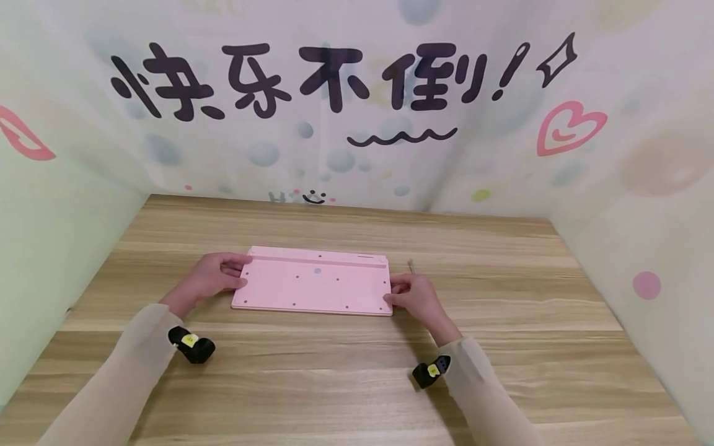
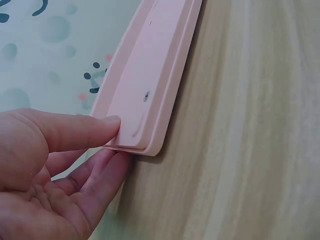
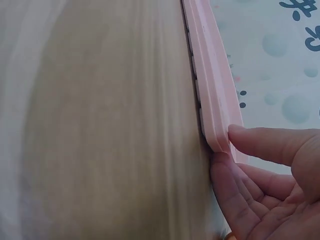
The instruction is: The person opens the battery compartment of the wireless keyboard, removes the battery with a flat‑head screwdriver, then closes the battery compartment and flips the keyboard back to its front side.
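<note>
A pink keyboard (image 1: 312, 285) lies bottom side up, its screw-dotted back facing me and its raised bar along the far side. My left hand (image 1: 214, 272) pinches its left end, thumb on the back and fingers under the edge, as the left wrist view shows on the pink casing (image 2: 150, 75). At the right end my right hand (image 1: 411, 297) pinches the edge the same way. In the right wrist view, key sides (image 3: 200, 95) peek out beneath the casing. Most of the keys are hidden underneath.
Just beyond my right hand, a thin metallic shaft (image 1: 411, 266) sticks out, partly hidden by that hand. The wood-grain table (image 1: 312, 378) meets a printed cloth backdrop (image 1: 379, 173) at its far edge. Black wrist cameras (image 1: 192, 345) sit on both sleeves.
</note>
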### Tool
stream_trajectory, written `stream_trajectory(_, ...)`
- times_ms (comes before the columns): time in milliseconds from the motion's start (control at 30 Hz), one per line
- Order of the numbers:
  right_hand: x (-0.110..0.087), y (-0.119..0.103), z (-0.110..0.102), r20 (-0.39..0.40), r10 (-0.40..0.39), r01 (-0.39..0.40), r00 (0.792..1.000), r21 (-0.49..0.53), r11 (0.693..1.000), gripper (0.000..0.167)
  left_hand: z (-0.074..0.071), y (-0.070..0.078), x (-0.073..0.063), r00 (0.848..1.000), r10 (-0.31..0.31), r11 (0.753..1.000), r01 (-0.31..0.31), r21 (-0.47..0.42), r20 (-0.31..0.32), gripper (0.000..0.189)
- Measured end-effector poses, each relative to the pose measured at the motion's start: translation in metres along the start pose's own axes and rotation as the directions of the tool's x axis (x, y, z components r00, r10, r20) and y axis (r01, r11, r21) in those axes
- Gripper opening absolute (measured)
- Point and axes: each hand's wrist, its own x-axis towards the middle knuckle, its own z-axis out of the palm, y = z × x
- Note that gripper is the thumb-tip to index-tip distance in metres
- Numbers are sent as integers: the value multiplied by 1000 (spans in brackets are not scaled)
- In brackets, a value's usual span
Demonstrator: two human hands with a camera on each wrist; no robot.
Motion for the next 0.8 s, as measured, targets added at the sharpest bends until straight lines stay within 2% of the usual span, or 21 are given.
stream_trajectory(267, -2, 1, 3, -27, 0, 0, 1000, 9, 1000, 33, 2, -3, -1, 1000, 10, 1000, -10, -18, -10, 52)
stream_trajectory(433, -3, 2, 5, -41, -7, 8, 999, 26, 1000, 34, 1, 2, -2, 1000, -16, 1000, 16, -20, -15, 50)
stream_trajectory(633, -5, 2, 5, -39, 6, -4, 999, 49, 999, 36, -1, 18, 2, 998, -63, 997, 64, 36, -21, 44)
stream_trajectory(800, -6, 3, 4, -38, -8, 10, 999, 65, 998, 35, -1, 39, 9, 998, -59, 997, 58, 47, 32, 44)
